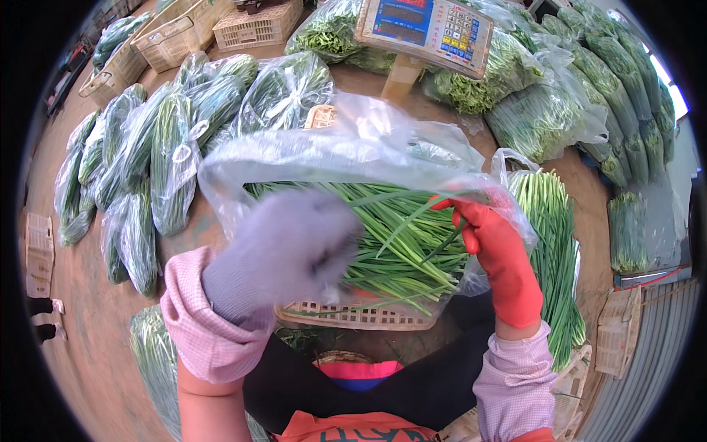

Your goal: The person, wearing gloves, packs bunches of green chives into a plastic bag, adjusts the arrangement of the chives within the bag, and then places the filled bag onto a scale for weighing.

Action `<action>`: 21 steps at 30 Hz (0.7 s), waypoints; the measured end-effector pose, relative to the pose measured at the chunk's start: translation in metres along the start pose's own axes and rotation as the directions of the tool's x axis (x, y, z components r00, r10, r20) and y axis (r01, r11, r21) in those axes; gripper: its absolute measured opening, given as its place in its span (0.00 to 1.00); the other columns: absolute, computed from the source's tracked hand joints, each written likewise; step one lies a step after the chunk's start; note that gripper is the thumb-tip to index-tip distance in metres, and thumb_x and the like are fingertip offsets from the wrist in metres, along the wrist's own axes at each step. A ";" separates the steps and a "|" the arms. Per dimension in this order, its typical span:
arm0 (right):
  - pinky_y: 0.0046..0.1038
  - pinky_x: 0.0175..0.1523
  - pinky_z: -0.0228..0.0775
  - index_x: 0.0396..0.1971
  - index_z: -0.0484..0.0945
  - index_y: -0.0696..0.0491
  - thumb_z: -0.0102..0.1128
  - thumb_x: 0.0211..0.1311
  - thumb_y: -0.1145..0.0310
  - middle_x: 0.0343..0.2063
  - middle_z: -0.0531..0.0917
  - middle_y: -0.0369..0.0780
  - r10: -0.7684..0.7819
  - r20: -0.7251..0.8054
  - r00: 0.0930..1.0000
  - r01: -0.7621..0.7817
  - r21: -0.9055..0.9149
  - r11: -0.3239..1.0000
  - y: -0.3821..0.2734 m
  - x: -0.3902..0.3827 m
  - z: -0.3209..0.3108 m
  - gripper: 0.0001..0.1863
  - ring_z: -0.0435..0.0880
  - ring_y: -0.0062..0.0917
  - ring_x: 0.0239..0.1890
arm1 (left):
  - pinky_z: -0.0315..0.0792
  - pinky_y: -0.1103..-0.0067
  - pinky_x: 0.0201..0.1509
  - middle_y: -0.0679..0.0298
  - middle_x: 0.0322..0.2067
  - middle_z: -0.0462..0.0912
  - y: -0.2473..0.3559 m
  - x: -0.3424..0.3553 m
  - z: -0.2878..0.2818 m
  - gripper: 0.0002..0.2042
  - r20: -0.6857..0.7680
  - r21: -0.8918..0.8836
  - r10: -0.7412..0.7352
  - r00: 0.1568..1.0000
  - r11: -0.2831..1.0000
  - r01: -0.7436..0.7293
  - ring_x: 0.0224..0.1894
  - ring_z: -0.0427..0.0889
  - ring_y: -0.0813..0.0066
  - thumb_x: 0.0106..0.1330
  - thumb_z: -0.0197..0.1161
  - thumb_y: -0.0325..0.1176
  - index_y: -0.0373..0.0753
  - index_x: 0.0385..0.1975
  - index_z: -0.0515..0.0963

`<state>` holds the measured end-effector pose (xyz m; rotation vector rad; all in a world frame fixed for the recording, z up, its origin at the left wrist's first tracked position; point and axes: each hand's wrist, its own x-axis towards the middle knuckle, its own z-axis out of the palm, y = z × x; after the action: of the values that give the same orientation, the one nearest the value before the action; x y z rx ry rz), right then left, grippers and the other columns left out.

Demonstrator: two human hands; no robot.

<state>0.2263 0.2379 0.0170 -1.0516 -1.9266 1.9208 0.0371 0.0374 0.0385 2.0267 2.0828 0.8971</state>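
Note:
A heap of long green chives [412, 243] lies inside a clear plastic bag [309, 158], which stands spread open over a pale perforated crate [361, 317] in front of me. My left hand [287, 239], in a grey knit glove, is above the left part of the chives, its fingers smeared by motion. At the bag's right side, my right hand [493, 232] wears a red rubber glove; its fingers are curled around a few loose chive leaves, and the bag's edge drapes against the hand. Another bundle of chives [549, 243] with pale ends lies to the right.
A scale [427, 33] with display and keypad stands beyond the bag. Several bagged bundles of greens [173, 140] lie on the brown floor [96, 324] at the left, with more stacked bags [618, 81] at far right. Plastic crates [184, 37] stand at the back.

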 end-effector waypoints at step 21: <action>0.11 0.16 0.47 0.36 0.82 0.57 0.55 0.61 0.69 0.18 0.74 0.30 0.076 -0.073 0.994 -0.063 0.165 0.984 -0.018 -0.020 -0.007 0.10 0.61 0.06 0.11 | 0.70 0.65 0.37 0.53 0.34 0.79 -0.044 0.057 0.187 0.11 -0.225 -0.253 0.085 0.971 0.957 -0.143 0.34 0.77 0.55 0.66 0.51 0.37 0.44 0.43 0.76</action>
<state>0.2387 0.2332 0.0411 -1.1421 -1.6809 2.0024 0.0787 0.1569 -0.1174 1.9988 1.8265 1.3881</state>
